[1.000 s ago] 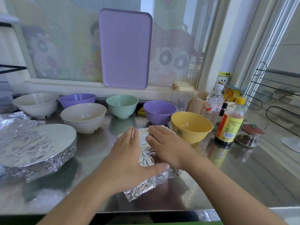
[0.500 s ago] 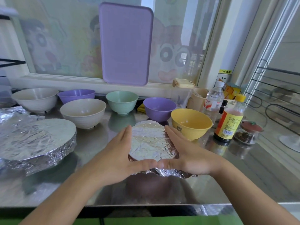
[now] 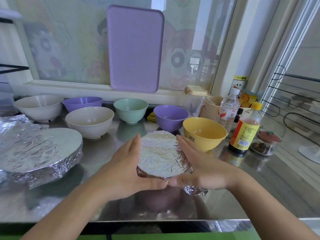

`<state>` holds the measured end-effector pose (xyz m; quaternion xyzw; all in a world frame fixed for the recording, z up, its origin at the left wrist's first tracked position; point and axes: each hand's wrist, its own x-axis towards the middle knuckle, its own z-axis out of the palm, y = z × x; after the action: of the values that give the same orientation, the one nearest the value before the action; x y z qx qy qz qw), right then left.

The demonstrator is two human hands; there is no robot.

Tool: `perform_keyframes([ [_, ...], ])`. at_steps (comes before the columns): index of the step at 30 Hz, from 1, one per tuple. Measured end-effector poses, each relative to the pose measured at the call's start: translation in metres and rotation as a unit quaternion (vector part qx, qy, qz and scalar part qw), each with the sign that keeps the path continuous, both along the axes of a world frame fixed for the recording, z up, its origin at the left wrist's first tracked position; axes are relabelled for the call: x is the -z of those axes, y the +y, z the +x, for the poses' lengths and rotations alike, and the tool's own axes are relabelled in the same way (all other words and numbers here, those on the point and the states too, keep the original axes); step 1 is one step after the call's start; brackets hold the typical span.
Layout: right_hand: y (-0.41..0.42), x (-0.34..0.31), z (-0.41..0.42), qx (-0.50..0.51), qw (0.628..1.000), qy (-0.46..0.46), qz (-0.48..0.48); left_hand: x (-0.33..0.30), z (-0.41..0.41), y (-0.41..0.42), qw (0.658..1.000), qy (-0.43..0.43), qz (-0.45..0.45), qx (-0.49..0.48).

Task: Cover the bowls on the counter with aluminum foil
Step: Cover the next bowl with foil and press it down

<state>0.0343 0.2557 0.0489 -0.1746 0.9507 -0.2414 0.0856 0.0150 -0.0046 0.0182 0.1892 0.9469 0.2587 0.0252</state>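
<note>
**Foil-topped bowl cupped between two hands**

At the front middle of the steel bench (image 3: 259,184), a small bowl wrapped in aluminum foil (image 3: 160,153) sits between both hands. The left hand (image 3: 128,168) presses its straight fingers against the left side of the foil rim, and the right hand (image 3: 200,168) does the same on the right; the thumbs nearly meet at the near edge, where a crumpled foil flap sticks out under the right palm. Neither hand curls round the bowl.

Just behind and to the right stands an uncovered yellow bowl (image 3: 204,134), with a purple bowl (image 3: 170,116) behind it. Further left along the back are a green bowl (image 3: 130,110), a second purple bowl (image 3: 82,103) and two cream bowls (image 3: 90,121) (image 3: 39,107), all bare. A large foil-covered dish (image 3: 39,151) sits at the left. A sauce bottle (image 3: 245,130) and a water bottle (image 3: 228,111) stand right of the yellow bowl. A purple tray (image 3: 135,49) leans upright on the window sill.
</note>
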Motion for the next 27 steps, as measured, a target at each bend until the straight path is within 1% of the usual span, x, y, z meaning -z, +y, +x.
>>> perform_keyframes([
  [2,0.001,-0.007,-0.007,0.019,0.999,0.003,-0.034,-0.006,0.002,0.001,1.0,0.008,-0.002,0.0],
  [4,-0.007,-0.01,-0.017,0.049,0.996,0.043,-0.053,-0.01,0.005,0.009,0.999,0.036,-0.007,-0.004],
  [6,-0.024,-0.011,-0.026,0.047,0.994,0.096,-0.015,-0.012,0.007,0.021,0.997,0.072,-0.007,-0.003],
  [8,-0.037,-0.007,-0.033,0.031,0.991,0.121,0.035,-0.009,0.009,0.03,0.995,0.102,0.0,0.002],
  [10,-0.04,-0.003,-0.037,0.036,0.993,0.108,0.041,-0.006,0.011,0.033,0.994,0.109,-0.007,-0.002],
  [13,-0.034,-0.003,-0.035,0.042,0.997,0.069,0.004,-0.005,0.009,0.029,0.996,0.091,-0.02,-0.014],
  [16,-0.019,-0.011,-0.027,0.027,0.999,-0.008,-0.024,-0.005,0.004,0.017,0.999,0.046,-0.004,-0.015],
  [18,-0.006,-0.013,-0.019,0.004,0.999,-0.035,-0.013,-0.004,-0.001,0.007,1.0,0.013,0.021,-0.015],
  [21,0.003,-0.009,-0.014,-0.004,1.0,-0.027,-0.001,-0.001,-0.005,0.002,0.999,-0.017,0.044,-0.01],
  [27,0.004,0.003,-0.013,0.004,1.0,0.002,-0.002,0.004,-0.007,0.009,0.998,-0.006,0.067,-0.004],
])
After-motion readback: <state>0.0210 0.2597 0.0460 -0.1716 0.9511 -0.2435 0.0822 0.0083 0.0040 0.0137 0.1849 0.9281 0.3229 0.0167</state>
